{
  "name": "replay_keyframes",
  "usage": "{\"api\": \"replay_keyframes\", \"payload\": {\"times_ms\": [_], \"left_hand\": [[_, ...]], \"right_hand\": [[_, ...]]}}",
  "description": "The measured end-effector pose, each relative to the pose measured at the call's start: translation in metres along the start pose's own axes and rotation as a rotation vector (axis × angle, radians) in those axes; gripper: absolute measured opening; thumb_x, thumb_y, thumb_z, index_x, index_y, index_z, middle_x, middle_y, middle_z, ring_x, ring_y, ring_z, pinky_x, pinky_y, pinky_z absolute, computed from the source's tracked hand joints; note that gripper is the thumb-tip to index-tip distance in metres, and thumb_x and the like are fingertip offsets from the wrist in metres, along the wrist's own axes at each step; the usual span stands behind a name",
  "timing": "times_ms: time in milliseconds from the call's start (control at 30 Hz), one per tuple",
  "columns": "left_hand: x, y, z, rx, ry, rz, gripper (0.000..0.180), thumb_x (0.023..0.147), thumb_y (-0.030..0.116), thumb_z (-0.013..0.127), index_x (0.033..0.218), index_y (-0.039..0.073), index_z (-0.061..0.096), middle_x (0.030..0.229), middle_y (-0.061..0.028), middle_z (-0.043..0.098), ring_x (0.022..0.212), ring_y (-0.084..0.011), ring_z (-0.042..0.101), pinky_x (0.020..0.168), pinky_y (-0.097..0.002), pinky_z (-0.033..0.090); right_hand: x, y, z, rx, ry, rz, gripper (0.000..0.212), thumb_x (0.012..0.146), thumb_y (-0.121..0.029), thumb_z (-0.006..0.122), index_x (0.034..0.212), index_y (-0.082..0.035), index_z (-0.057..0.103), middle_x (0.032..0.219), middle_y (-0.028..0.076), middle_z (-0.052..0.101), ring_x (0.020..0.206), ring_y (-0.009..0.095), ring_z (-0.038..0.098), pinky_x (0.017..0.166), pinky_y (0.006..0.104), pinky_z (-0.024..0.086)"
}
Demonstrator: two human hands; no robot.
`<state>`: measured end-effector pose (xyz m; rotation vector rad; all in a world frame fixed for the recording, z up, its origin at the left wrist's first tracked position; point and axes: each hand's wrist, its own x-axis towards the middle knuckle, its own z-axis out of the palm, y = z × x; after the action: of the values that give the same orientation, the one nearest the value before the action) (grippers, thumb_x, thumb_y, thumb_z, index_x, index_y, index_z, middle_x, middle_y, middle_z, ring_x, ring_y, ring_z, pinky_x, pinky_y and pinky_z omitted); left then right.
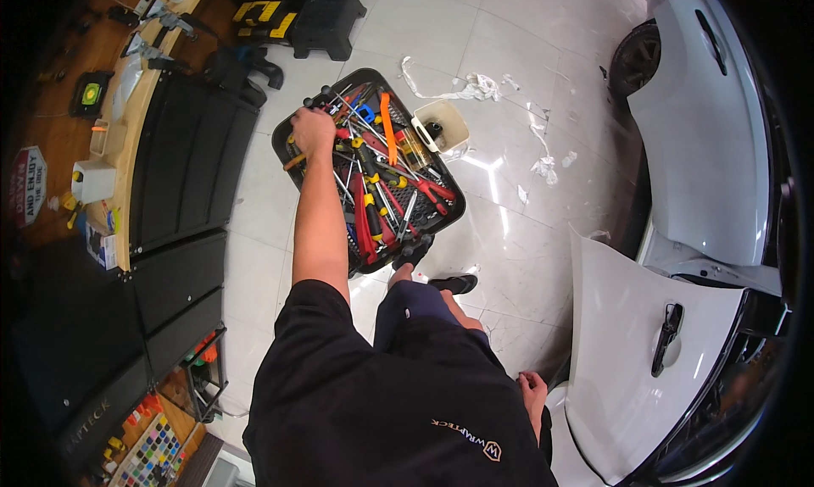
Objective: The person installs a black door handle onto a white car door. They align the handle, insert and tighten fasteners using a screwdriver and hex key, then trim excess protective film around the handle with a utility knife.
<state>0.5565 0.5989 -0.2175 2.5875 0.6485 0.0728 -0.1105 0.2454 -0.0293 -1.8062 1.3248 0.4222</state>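
Pale lettering and 1 six-sided emblem (490, 450) are printed on the black shirt (398, 402). Larger lettering is borne by the red-and-white sign (32, 184) at the far left, and more is set on a dark cabinet panel (89, 423) at the lower left

A black tray (449, 216) with a mesh bottom is seen in front of the person, above the pale tiled floor (424, 29). It is heaped with hand tools (374, 220): yellow-and-black handles, red-handled pliers (432, 194) and metal shafts are jumbled together, and 1 orange strip-shaped tool (388, 129) is laid on top. A cream bin (449, 118) is placed at the tray's right rim, and a dark object (435, 128) is held in it. A white container (91, 182) is stood on the wooden desk (140, 139)

The left hand (314, 133) is placed at the tray's far left corner; its fingers are turned away, so whether anything is grasped cannot be told. The right hand (532, 394) is hung low near the white car door (627, 317), its fingers loosely curled and partly hidden; whether they are clenched or released cannot be told
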Motion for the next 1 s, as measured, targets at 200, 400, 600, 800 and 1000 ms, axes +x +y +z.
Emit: {"api": "replay_keyframes", "payload": {"times_ms": [200,400,600,800,1000], "left_hand": [[0.003,0.008,0.003,-0.075,-0.085,-0.204,0.051,0.098,0.029,0.059,0.13,-0.009,0.046,0.133,-0.0348,0.061,0.118,-0.0515,0.065,0.103,-0.055,0.053],[0.002,0.011,0.001,-0.021,-0.101,-0.362,0.088,0.087,0.055,0.073,0.136,-0.01,0.042,0.135,-0.0357,0.062,0.128,-0.0485,0.062,0.11,-0.0528,0.049],[0.057,-0.047,0.017,-0.25,-0.357,-0.285,0.096,0.091,0.075,0.06,0.136,-0.009,0.065,0.141,-0.0257,0.066,0.129,-0.0388,0.065,0.106,-0.0484,0.049],[0.058,-0.079,-0.002,-0.724,-0.418,-0.288,0.063,0.107,0.057,0.056,0.11,-0.002,0.076,0.092,-0.0149,0.073,0.077,-0.0325,0.067,0.073,-0.0472,0.052],[-0.028,-0.018,-0.122,0.131,-0.077,0.158,0.044,0.107,0.039,0.055,0.115,0.0,0.072,0.114,-0.0286,0.073,0.108,-0.0521,0.068,0.091,-0.0603,0.052]], "right_hand": [[-0.01,0.001,-0.004,0.065,-0.001,0.048,0.021,0.101,-0.015,0.068,0.109,0.004,0.074,0.087,0.011,0.075,0.074,0.015,0.069,0.066,0.0299,0.054],[0.006,0.045,-0.01,0.067,0.021,0.068,0.017,0.103,-0.014,0.067,0.112,0.0,0.071,0.086,0.005,0.072,0.072,0.013,0.068,0.061,0.0274,0.053],[0.011,0.041,-0.006,0.102,0.011,0.08,0.023,0.099,-0.015,0.069,0.108,0.005,0.075,0.089,0.012,0.077,0.074,0.017,0.071,0.068,0.0314,0.055],[0.031,0.04,0.001,0.034,-0.011,0.007,0.025,0.098,-0.018,0.068,0.107,0.005,0.075,0.085,0.011,0.076,0.074,0.018,0.071,0.067,0.0331,0.055],[0.032,0.027,-0.017,-0.012,0.096,-0.035,0.025,0.098,-0.017,0.068,0.105,0.007,0.073,0.085,0.011,0.076,0.075,0.019,0.07,0.072,0.0343,0.056]]}}
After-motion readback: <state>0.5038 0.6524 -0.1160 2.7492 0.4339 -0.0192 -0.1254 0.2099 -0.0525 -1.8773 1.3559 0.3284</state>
